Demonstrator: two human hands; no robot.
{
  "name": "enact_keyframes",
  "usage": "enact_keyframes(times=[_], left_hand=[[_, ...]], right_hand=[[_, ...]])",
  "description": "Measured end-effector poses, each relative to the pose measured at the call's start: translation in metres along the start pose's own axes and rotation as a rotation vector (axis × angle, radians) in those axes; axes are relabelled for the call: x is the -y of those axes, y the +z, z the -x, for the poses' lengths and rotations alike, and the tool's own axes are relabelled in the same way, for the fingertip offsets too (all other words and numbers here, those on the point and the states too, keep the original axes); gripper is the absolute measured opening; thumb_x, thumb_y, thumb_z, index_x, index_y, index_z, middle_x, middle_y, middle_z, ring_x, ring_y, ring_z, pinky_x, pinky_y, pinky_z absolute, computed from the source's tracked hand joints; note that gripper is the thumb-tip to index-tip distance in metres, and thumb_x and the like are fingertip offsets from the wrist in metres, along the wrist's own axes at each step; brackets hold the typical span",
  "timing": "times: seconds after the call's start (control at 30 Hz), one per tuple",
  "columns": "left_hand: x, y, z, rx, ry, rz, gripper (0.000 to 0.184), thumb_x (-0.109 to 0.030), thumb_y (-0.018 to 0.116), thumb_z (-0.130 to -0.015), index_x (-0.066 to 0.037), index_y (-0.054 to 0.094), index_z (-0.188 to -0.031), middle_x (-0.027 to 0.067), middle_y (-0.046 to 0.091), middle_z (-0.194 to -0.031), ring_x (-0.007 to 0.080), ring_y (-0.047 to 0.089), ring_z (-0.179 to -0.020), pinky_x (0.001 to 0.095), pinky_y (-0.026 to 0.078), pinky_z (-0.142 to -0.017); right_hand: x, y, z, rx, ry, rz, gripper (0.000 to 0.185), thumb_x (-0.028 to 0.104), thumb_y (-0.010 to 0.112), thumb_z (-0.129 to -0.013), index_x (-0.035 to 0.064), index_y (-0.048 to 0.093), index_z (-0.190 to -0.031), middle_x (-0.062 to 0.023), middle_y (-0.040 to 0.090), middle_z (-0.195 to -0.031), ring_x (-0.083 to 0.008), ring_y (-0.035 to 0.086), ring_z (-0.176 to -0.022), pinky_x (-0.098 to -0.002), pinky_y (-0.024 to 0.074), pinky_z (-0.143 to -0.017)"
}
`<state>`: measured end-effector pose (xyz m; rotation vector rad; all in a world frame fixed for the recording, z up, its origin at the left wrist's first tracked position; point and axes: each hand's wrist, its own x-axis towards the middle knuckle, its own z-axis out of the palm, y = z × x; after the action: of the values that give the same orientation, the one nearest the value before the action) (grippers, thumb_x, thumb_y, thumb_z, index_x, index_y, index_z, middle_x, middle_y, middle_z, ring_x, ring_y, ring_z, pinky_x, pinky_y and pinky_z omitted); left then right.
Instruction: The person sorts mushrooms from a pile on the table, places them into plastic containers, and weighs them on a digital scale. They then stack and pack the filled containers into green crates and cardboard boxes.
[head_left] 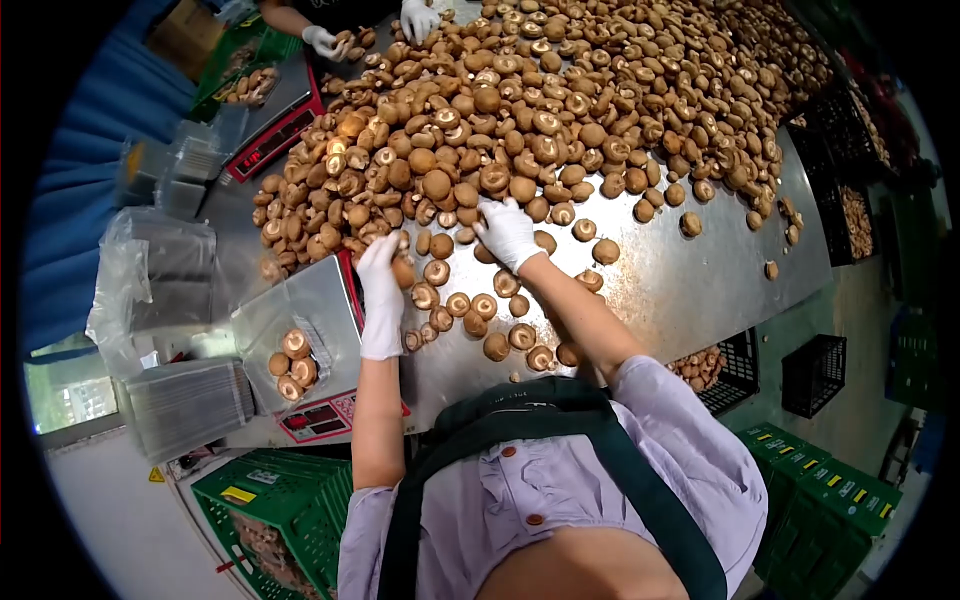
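Note:
Both my hands wear white gloves. My left hand [380, 285] is curled around a brown shiitake mushroom [403, 272], its fingertips at the near edge of a large mushroom heap [450, 130]. Stretched forward, my right hand [507, 235] touches the front of the heap with thumb and fingers apart; whether a mushroom lies under the palm is hidden. Between and below my hands, several loose mushrooms [477, 308] are scattered over the metal table [660, 290]. Left of my left hand, a clear plastic tray [318, 350] with several mushrooms [292, 365] rests on a scale [318, 418].
Stacked clear trays [190, 400] stand at the left. Across the table, a co-worker's gloved hands [370, 28] handle mushrooms near another scale [275, 135]. Green crates [270, 500] stand low at left and right; a black crate [815, 375] sits on the floor.

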<state>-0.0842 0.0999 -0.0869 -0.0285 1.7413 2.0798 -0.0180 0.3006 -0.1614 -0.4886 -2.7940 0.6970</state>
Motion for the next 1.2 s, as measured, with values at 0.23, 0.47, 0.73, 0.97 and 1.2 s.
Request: enact_keyframes(times=[0.23, 0.47, 0.73, 0.97, 1.2], left_hand=[[0.013, 0.063, -0.08, 0.15, 0.44, -1.478, 0.082, -0.039, 0.068, -0.075, -0.023, 0.025, -0.143, 0.0096, 0.04, -0.137, 0.0318, 0.06, -0.101, 0.0409, 0.05, -0.08], [0.05, 0.058, -0.05, 0.228, 0.573, -1.403, 0.065, -0.028, 0.062, -0.08, -0.026, 0.034, -0.138, 0.0106, 0.055, -0.111, 0.0309, 0.061, -0.092, 0.0415, 0.051, -0.069], [0.054, 0.013, 0.052, 0.161, 0.277, -1.255, 0.058, -0.025, 0.064, -0.074, -0.022, 0.047, -0.129, 0.0089, 0.057, -0.115, 0.0338, 0.061, -0.094, 0.0414, 0.05, -0.079], [0.06, -0.002, 0.093, 0.242, 0.026, -0.47, 0.053, -0.021, 0.065, -0.081, -0.008, 0.047, -0.129, 0.0069, 0.061, -0.107, 0.0216, 0.063, -0.091, 0.0327, 0.05, -0.075], [0.047, 0.0, 0.086, 0.403, -0.539, 0.566, 0.058, -0.048, 0.047, -0.09, -0.006, 0.046, -0.131, 0.0122, 0.057, -0.122, 0.0182, 0.062, -0.092, 0.0224, 0.045, -0.053]], right_hand=[[-0.005, -0.039, 0.053, 0.205, 0.176, -0.424, 0.021, 0.02, 0.058, -0.075, 0.0083, 0.067, -0.089, -0.0127, 0.066, -0.084, -0.0284, 0.062, -0.089, -0.0371, 0.0503, -0.076], [-0.037, -0.094, 0.088, 0.177, 0.644, -1.592, 0.026, 0.019, 0.048, -0.09, -0.0029, 0.059, -0.097, -0.0113, 0.064, -0.096, -0.0149, 0.06, -0.077, -0.0268, 0.0501, -0.067], [-0.038, -0.055, -0.014, -0.101, 0.168, -0.04, 0.041, 0.026, 0.067, -0.074, 0.0058, 0.051, -0.107, -0.0201, 0.062, -0.094, -0.0365, 0.061, -0.085, -0.0457, 0.0507, -0.071], [-0.019, -0.051, 0.019, 0.057, 0.149, -0.404, 0.044, 0.034, 0.068, -0.076, 0.0046, 0.056, -0.108, -0.0163, 0.064, -0.09, -0.0268, 0.063, -0.081, -0.0381, 0.0504, -0.071], [-0.003, -0.076, 0.09, 0.362, 0.811, -1.847, 0.039, 0.025, 0.034, -0.096, -0.001, 0.046, -0.123, -0.0164, 0.058, -0.114, -0.0255, 0.061, -0.101, -0.0337, 0.0552, -0.074]])
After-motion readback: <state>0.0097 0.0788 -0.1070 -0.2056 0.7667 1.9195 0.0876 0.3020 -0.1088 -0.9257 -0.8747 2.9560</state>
